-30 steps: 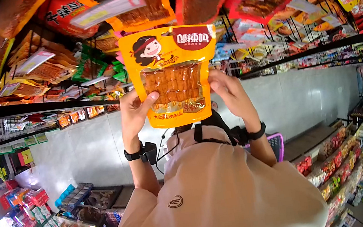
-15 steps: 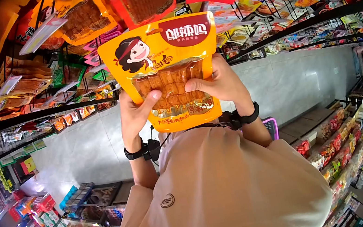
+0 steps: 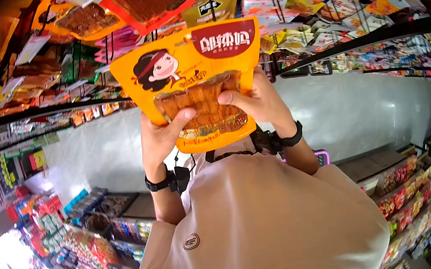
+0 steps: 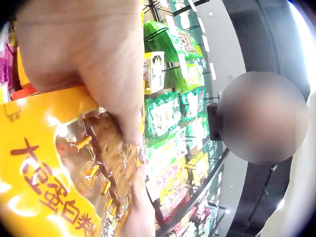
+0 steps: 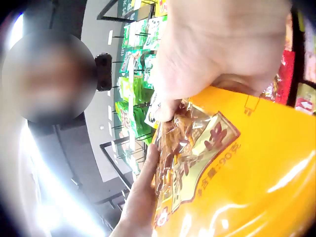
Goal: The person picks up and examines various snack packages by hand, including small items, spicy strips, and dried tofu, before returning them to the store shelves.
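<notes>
A yellow snack bag (image 3: 187, 97) with a cartoon face, a dark red label and a clear window over brown pieces is held up in front of the chest. My left hand (image 3: 162, 134) grips its lower left side, thumb lying over the window. On the opposite side my right hand (image 3: 263, 99) grips it the same way, thumb on the window and fingers behind. In the left wrist view the left hand (image 4: 94, 54) covers the bag's edge. The right wrist view shows the right hand (image 5: 217, 49) over the bag's yellow front (image 5: 261, 148). Fingers behind the bag are mostly hidden.
Red-framed snack packs (image 3: 151, 2) and other bags hang on hooks just beyond the bag. A dark shelf rail (image 3: 336, 49) runs across at right. Grey floor (image 3: 345, 104) lies below, and shelves of goods (image 3: 407, 189) stand behind the person. Green packs (image 4: 163, 113) hang nearby.
The right hand has moved from the bag's right edge to a grip with its thumb on the window. The bag has turned slightly counter-clockwise, and the hanging packs have shifted left in view.
</notes>
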`<state>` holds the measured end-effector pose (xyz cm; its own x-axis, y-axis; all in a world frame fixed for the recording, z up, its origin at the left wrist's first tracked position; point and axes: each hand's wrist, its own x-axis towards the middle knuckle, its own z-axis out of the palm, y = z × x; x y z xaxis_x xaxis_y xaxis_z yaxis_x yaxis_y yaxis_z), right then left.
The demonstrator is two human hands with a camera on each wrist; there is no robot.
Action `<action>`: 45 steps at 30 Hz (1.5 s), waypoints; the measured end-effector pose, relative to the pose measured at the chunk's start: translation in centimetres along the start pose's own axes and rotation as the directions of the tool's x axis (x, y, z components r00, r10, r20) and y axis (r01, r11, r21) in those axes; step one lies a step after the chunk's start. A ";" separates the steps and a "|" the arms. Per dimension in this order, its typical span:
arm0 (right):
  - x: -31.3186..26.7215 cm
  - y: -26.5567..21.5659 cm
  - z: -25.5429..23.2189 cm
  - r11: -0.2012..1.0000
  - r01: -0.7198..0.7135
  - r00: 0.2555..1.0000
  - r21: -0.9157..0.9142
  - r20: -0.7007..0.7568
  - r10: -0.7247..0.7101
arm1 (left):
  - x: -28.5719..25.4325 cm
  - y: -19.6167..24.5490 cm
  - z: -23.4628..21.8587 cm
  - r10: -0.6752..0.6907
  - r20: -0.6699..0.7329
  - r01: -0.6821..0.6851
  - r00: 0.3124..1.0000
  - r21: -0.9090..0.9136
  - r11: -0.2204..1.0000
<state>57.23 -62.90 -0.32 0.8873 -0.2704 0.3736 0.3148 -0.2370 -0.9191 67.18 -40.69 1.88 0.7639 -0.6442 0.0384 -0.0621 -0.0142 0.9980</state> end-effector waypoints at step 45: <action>7.9 0.4 27.8 0.990 -0.143 0.981 -0.019 -0.136 0.139 | -5.7 -1.8 -25.1 0.365 -0.066 -0.276 0.929 0.532 0.800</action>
<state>73.73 -39.21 -1.22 0.8683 -0.4251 0.2556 0.1781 -0.2136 -0.9606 79.11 -17.81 1.10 0.7294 -0.5529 0.4028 -0.6026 -0.2407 0.7609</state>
